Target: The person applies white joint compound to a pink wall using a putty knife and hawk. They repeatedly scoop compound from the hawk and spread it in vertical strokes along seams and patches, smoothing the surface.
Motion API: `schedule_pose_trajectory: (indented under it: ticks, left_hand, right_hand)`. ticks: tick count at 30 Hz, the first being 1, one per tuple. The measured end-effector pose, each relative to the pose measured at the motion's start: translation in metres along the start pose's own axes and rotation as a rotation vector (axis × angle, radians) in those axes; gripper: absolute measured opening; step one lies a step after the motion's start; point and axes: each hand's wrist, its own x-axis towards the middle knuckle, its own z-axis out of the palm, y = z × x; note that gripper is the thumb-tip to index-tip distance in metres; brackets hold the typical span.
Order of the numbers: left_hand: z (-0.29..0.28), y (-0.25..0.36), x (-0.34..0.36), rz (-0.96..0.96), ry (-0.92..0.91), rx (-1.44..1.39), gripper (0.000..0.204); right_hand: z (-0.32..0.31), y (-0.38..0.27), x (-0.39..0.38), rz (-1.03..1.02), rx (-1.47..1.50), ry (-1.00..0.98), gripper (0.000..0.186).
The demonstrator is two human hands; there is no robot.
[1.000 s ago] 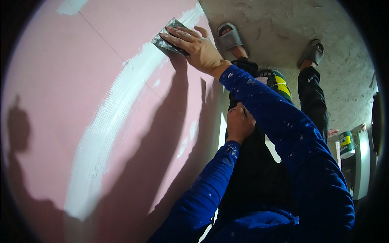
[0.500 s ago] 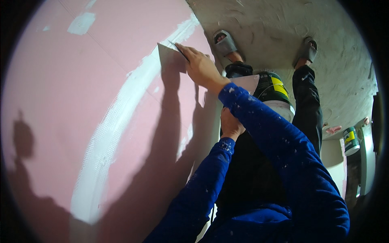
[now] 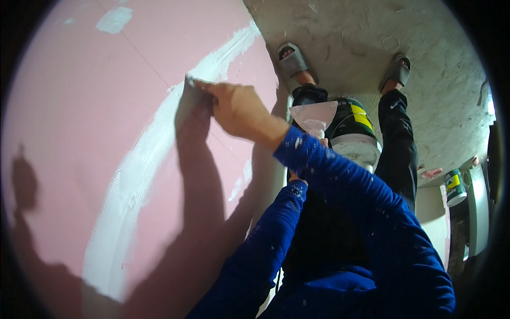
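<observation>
My right hand (image 3: 239, 110) is closed round a putty knife (image 3: 189, 80). Its blade shows almost edge-on against a pink wallboard (image 3: 90, 117), at a long white band of joint compound (image 3: 125, 186) with mesh texture showing through. Mostly hidden behind my right forearm, my left hand (image 3: 296, 176) grips a second tool, a wide putty knife (image 3: 314, 111) with white compound on its blade. That blade stands in front of a dark green bucket (image 3: 345, 123) with a yellow patch.
Grey rough floor (image 3: 345, 32) lies beyond the board's edge, with my feet in grey slides (image 3: 293, 59). Another green bucket (image 3: 455, 187) and a pink object (image 3: 431, 173) are at the far right. A smaller compound patch (image 3: 114, 20) marks the board's upper left.
My right hand has moved left and down along the white band with its putty knife, whose blade has turned edge-on. More of the left hand's wide blade now shows.
</observation>
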Motion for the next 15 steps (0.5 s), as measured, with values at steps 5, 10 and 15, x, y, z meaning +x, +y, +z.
schedule_pose_trajectory:
  ticks: [5, 10, 15]
  left_hand:
    - [-0.017, 0.052, 0.011, -0.067, 0.048, 0.315, 0.049]
    - [-0.008, 0.039, 0.009, 0.035, 0.137, 0.356, 0.049]
    - [-0.008, 0.028, 0.012, -0.056, -0.027, 0.330, 0.035]
  right_hand:
    - [-0.008, -0.032, -0.046, -0.168, 0.089, 0.003, 0.052]
    - [-0.043, 0.024, -0.044, -0.067, -0.097, -0.121, 0.050]
    - [-0.033, 0.106, 0.012, -0.203, -0.246, 0.108, 0.052]
